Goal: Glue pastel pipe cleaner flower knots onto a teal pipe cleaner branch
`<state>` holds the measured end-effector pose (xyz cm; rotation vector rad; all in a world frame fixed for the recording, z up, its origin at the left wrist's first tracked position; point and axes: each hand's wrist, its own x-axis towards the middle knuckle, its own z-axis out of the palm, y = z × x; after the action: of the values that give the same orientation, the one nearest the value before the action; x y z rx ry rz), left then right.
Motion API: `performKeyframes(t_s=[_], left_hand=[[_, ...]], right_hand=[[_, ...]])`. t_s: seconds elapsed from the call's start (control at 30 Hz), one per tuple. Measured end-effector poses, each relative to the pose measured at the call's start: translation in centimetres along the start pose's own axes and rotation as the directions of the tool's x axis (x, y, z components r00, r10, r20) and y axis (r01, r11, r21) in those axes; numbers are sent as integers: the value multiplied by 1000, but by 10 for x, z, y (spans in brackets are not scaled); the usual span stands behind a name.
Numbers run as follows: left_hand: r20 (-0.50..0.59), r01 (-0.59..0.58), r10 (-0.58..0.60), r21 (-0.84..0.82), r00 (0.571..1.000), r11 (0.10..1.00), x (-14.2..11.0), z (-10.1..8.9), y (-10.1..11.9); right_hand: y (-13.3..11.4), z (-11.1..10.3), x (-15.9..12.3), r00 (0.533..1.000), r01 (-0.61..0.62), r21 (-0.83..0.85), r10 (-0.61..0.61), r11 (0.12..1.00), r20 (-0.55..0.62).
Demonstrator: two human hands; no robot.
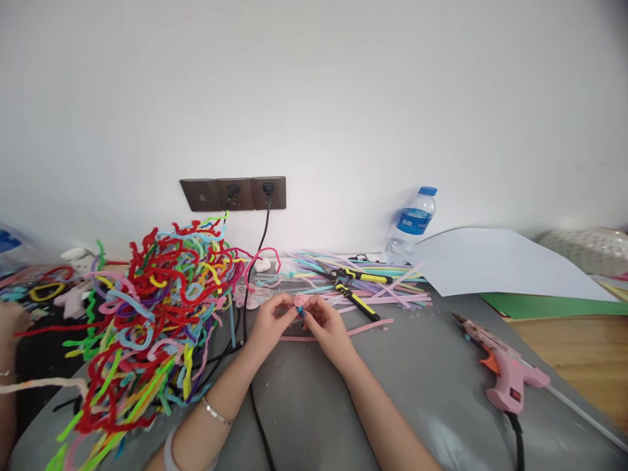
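Note:
Both my hands meet over the grey mat [422, 386] in the middle of the view. My left hand [269, 322] and my right hand [328, 326] pinch a small pink pipe-cleaner piece [301, 301] with a blue bit between their fingertips. Both hands are closed on it. A loose pink pipe cleaner [366, 327] lies on the mat just beyond my right hand. A big tangled heap of coloured pipe cleaners [152, 307] sits to the left of my left hand.
Yellow-handled cutters [356, 288] lie on straight pastel pipe cleaners [387, 288]. A pink glue gun [505, 373] rests at the right. A water bottle [412, 226], white sheet [495, 261], wall sockets [233, 193] with black cables stand behind. Another person's hand [10, 320] shows at far left.

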<state>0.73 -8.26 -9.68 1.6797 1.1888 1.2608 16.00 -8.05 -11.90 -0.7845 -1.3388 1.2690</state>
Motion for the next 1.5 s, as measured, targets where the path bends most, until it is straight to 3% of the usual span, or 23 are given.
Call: performKeyframes(t_s=[0.13, 0.33, 0.6, 0.73, 1.0, 1.33, 1.5], left_hand=[[-25, -28, 30, 105, 999, 994, 0, -6, -3], [-7, -175, 186, 299, 983, 938, -2, -9, 2], [22, -252, 263, 371, 965, 894, -4, -8, 7], [28, -213, 215, 324, 976, 922, -4, -6, 9], [68, -4, -2, 87, 998, 996, -2, -1, 14], [36, 126, -123, -80, 992, 989, -1, -5, 13], [100, 212, -200, -134, 975, 968, 1, -6, 15]], right_hand=[[-1, -1, 1, 999, 5, 48, -4, 999, -34], [-6, -2, 2, 999, -31, 72, 33, 997, -18], [-7, -3, 5, 997, -68, 61, 69, 996, -15], [-9, -5, 4, 997, -63, 55, 65, 997, -40], [-17, -6, 1, 997, -75, 96, 77, 993, -18], [-13, -3, 5, 988, -154, 189, 148, 970, 43], [-14, -3, 6, 988, -152, 191, 147, 970, 40]])
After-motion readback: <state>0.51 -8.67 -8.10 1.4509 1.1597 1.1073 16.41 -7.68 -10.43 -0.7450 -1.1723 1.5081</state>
